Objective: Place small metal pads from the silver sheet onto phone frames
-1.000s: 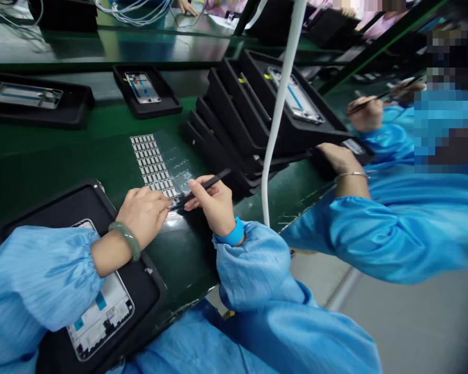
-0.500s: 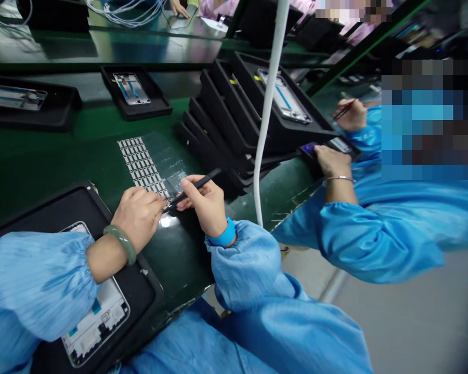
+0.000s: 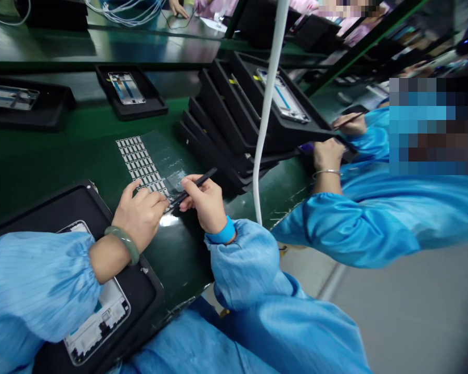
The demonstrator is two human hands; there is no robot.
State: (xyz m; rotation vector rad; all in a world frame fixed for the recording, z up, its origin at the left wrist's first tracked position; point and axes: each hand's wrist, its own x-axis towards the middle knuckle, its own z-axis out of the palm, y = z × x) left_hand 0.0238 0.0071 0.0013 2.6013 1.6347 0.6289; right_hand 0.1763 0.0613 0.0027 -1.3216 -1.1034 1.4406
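My right hand (image 3: 208, 202) grips black tweezers (image 3: 195, 188), their tips pointing down-left at the near end of a clear sheet. Rows of small pale stickers (image 3: 140, 161) cover the sheet's left part. Beside the tips, my left hand (image 3: 138, 215), with a green bangle at the wrist, has its fingertips pinched together and its index finger lifted. What these fingertips hold is too small and hidden to make out. Under my left forearm, a phone frame (image 3: 101, 327) lies in a black tray (image 3: 144, 291), partly covered by my sleeve.
A leaning stack of black trays (image 3: 226, 124) stands beyond my right hand, a phone frame in the top one. Two more trays (image 3: 152, 106) (image 3: 42, 117) sit at the back. A white cable (image 3: 265, 114) hangs in front. At right, a co-worker's hands (image 3: 328, 156) work close by.
My left index finger has lifted and straightened away from the other fingers. My right hand and the tweezers have hardly moved. The co-worker's near hand has turned slightly.
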